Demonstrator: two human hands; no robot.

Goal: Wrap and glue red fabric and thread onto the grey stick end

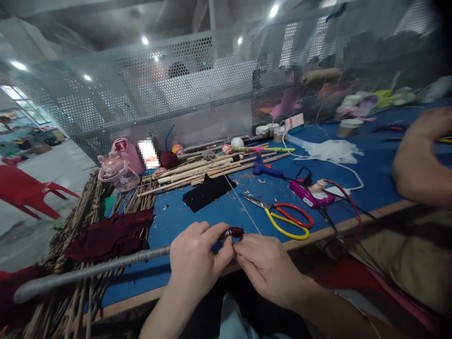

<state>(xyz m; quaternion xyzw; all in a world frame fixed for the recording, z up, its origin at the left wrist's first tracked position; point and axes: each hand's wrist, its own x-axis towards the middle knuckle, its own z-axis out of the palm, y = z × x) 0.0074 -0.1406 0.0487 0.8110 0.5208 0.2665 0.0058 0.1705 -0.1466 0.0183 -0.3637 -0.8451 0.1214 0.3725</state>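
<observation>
A long stick wrapped in grey thread [95, 269] slants from the lower left into my left hand [197, 254], whose fingers are closed around it. At its tip, a small piece of dark red cloth [237, 232] sticks out past my left thumb. My right hand [268, 263] is closed, its fingertips pressed against this cloth end and almost touching my left thumb. A thin pale thread [243, 205] runs from a grey thread bundle [209, 155] down to my right hand. What lies between the right fingertips is partly hidden.
Scissors [286, 219], black cloth [208, 190], a blue glue gun [266, 169] and a purple power strip [310, 194] lie on the blue table [169, 226]. Dark red cloth [109, 235] covers stick bundles at left. Another person's arm [420, 160] rests at right.
</observation>
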